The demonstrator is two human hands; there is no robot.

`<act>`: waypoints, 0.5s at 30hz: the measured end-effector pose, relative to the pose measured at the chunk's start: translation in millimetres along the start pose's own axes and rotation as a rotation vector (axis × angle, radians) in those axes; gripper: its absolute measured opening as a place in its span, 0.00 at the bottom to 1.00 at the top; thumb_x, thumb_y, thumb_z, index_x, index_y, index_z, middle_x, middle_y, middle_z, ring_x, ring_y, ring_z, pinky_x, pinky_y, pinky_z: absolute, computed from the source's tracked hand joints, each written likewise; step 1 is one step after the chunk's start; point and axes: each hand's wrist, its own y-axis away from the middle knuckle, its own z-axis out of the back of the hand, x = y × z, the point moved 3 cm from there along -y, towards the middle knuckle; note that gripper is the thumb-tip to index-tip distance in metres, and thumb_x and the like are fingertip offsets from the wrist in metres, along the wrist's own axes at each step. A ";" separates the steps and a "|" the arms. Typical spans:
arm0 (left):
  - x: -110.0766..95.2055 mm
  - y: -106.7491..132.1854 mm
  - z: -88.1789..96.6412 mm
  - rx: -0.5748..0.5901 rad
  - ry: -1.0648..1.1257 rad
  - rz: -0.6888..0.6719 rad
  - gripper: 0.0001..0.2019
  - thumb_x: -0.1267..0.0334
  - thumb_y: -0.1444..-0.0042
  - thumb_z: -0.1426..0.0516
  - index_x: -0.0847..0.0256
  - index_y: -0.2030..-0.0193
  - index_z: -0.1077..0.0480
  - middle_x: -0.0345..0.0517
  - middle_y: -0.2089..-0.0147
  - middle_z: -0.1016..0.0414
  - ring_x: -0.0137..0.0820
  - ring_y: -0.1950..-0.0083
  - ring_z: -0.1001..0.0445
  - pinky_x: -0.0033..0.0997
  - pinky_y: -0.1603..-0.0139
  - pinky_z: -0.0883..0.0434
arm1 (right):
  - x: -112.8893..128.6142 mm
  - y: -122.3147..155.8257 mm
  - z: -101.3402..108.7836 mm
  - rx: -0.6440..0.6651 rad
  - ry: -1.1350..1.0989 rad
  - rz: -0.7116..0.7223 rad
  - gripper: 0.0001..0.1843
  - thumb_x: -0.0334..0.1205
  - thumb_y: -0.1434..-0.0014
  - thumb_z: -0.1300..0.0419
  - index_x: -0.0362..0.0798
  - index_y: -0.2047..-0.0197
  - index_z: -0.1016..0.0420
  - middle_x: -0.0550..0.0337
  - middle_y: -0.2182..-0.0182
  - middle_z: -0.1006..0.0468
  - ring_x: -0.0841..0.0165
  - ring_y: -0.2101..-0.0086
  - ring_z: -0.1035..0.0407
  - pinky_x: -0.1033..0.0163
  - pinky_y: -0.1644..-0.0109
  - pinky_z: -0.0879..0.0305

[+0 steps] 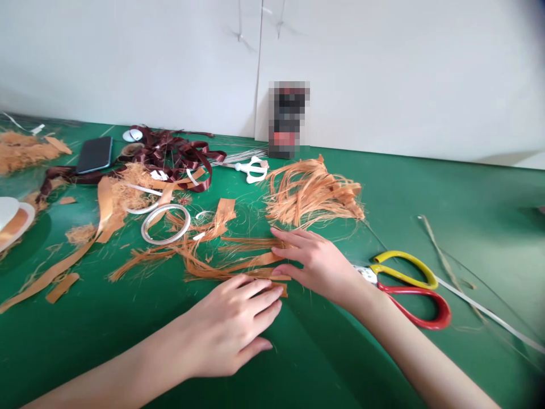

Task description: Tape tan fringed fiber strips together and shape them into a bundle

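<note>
Frayed orange ribbon strips [202, 266] lie sideways on the green table, their right ends under my hands. My left hand [240, 326] rests palm down at their near edge, fingers stretched out and loosely side by side, fingertips at the lowest strip end. With fingers spread, my right hand [317, 261] touches the strips' right ends from above. Neither hand is closed around anything. Just beyond my right hand lies a thick bundle of fringed orange ribbon [304, 196]. Right of that hand are large scissors [404, 290] with one yellow and one red handle, their blades mostly hidden behind my wrist.
A tape roll [147, 234] lies left of the strips among orange scraps. Farther back are white-handled scissors [244, 167], tangled dark brown ribbon [170, 149] and a phone [94, 154]. A pixelated box [289, 119] stands against the white wall [404, 74]. A white spool [6, 210] sits far left.
</note>
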 end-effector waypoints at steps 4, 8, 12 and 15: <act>2.0 -2.1 -0.6 -0.073 -0.120 -0.009 0.22 0.52 0.33 0.53 0.65 0.40 0.36 0.50 0.37 0.32 0.41 0.41 0.32 0.42 0.44 0.36 | -1.9 1.7 4.1 0.050 -0.056 0.014 0.15 0.39 0.39 0.42 0.48 0.50 0.21 0.52 0.39 0.33 0.58 0.46 0.30 0.50 0.42 0.33; 9.4 -1.6 -3.1 -0.118 -0.233 0.070 0.23 0.52 0.34 0.52 0.68 0.43 0.33 0.54 0.39 0.30 0.44 0.39 0.33 0.43 0.43 0.36 | -2.7 5.1 5.9 0.125 -0.109 -0.009 0.17 0.40 0.37 0.45 0.48 0.48 0.22 0.52 0.39 0.33 0.57 0.41 0.37 0.49 0.37 0.39; 12.8 -1.2 -5.6 -0.102 -0.268 0.077 0.23 0.52 0.34 0.52 0.67 0.42 0.33 0.53 0.38 0.31 0.42 0.39 0.33 0.41 0.42 0.36 | -2.3 6.6 12.5 0.115 -0.207 -0.047 0.18 0.43 0.36 0.47 0.48 0.47 0.23 0.52 0.41 0.31 0.59 0.41 0.36 0.52 0.38 0.38; 13.5 -1.0 -5.6 -0.117 -0.274 0.066 0.24 0.50 0.34 0.54 0.67 0.42 0.33 0.52 0.36 0.34 0.43 0.38 0.34 0.42 0.41 0.37 | -5.9 5.6 18.7 0.058 -0.272 -0.078 0.21 0.44 0.33 0.51 0.46 0.44 0.27 0.52 0.42 0.29 0.62 0.41 0.36 0.54 0.38 0.38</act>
